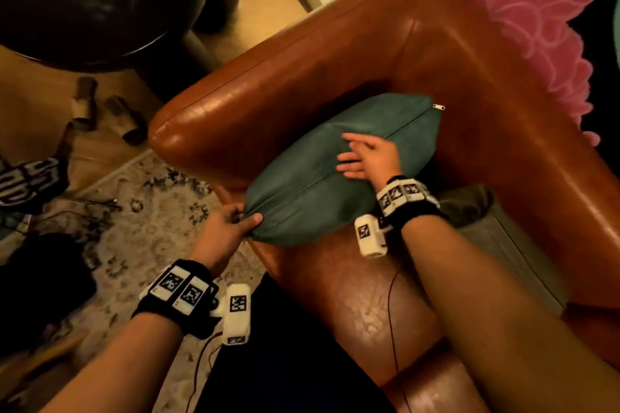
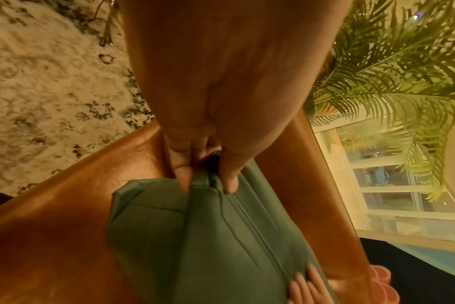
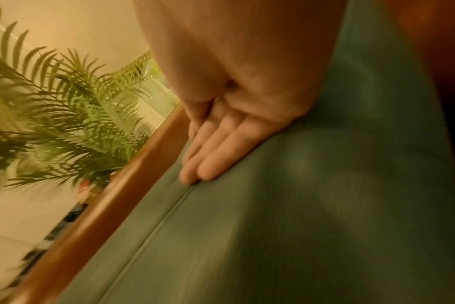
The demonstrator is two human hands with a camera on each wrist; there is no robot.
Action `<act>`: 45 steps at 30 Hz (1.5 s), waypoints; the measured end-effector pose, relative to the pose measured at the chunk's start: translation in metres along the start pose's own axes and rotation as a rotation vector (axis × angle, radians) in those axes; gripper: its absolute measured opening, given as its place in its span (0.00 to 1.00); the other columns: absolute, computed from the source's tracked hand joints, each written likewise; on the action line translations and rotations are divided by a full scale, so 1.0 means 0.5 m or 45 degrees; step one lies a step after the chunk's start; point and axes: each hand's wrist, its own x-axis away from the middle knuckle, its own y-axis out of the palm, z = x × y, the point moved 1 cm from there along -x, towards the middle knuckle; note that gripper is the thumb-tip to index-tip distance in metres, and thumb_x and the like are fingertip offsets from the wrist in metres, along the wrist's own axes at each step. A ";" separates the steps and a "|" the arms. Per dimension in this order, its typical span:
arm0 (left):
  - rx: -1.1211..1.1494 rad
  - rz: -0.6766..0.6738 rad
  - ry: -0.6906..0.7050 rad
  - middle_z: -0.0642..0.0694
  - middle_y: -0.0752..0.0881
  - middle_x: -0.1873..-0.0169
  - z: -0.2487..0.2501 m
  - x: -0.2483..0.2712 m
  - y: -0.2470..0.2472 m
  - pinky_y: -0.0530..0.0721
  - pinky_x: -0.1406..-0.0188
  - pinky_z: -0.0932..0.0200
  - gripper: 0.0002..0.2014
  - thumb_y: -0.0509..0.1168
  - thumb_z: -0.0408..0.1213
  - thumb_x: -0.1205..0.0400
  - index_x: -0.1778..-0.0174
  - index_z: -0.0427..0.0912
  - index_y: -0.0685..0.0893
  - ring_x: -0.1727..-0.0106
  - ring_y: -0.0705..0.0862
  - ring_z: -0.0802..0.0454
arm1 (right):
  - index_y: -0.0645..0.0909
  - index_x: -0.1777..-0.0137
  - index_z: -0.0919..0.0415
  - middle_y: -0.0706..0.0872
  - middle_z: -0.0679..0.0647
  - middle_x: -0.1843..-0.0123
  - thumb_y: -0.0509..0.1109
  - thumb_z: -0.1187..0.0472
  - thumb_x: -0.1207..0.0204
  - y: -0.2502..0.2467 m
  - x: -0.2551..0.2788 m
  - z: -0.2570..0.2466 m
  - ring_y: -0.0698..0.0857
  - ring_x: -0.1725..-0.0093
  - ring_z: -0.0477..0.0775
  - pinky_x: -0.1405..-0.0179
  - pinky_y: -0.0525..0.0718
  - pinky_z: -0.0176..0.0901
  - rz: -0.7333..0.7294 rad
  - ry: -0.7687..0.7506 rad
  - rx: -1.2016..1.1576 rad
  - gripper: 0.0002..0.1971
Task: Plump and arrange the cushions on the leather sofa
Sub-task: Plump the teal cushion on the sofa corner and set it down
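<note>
- Head view: green cushion (image 1: pixel 339 171) lying tilted on the seat of the brown leather sofa (image 1: pixel 496 131), against the armrest, zipper pull at its far corner.
- Left hand (image 1: pixel 224 228) pinching the near corner, thumb on top, fingers beneath.
- Right hand (image 1: pixel 369 156) flat on the cushion's top by the seam, fingers straight and slightly spread.
- Grey cushion (image 1: pixel 506 238) just beside, under the right forearm.
- Right wrist view: blurred; fingertips (image 3: pixel 208 170) seemingly touching the seam.
- Palm plant (image 2: pixel 392 67) behind the sofa.

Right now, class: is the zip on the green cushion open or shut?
Shut. The zip seam on the green cushion runs closed along its edge, with the pull at the far corner; no filling shows.
</note>
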 end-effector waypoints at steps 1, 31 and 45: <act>-0.011 0.023 0.027 0.34 0.90 0.44 -0.004 -0.002 0.002 0.86 0.35 0.41 0.13 0.70 0.28 0.18 0.39 0.28 0.84 0.41 0.89 0.39 | 0.85 0.35 0.60 0.90 0.53 0.69 0.63 0.62 0.15 -0.033 -0.019 -0.015 0.90 0.73 0.49 0.76 0.84 0.37 0.231 -0.085 0.188 0.14; 0.133 -0.434 -0.322 0.37 0.92 0.48 0.069 -0.067 0.007 0.92 0.61 0.58 0.13 0.64 0.25 0.16 0.36 0.28 0.83 0.55 0.93 0.49 | 0.83 0.43 0.61 0.89 0.58 0.45 0.81 0.53 0.30 -0.278 -0.106 -0.096 0.87 0.48 0.55 0.55 0.82 0.41 0.813 -0.276 0.357 0.19; 0.106 -0.359 -0.403 0.30 0.90 0.43 0.010 -0.072 -0.001 0.92 0.60 0.57 0.16 0.71 0.29 0.20 0.38 0.26 0.84 0.51 0.92 0.45 | 0.71 0.19 0.46 0.73 0.49 0.18 0.52 0.43 0.16 0.107 0.053 0.167 0.69 0.17 0.53 0.16 0.40 0.63 0.000 -1.312 2.074 0.27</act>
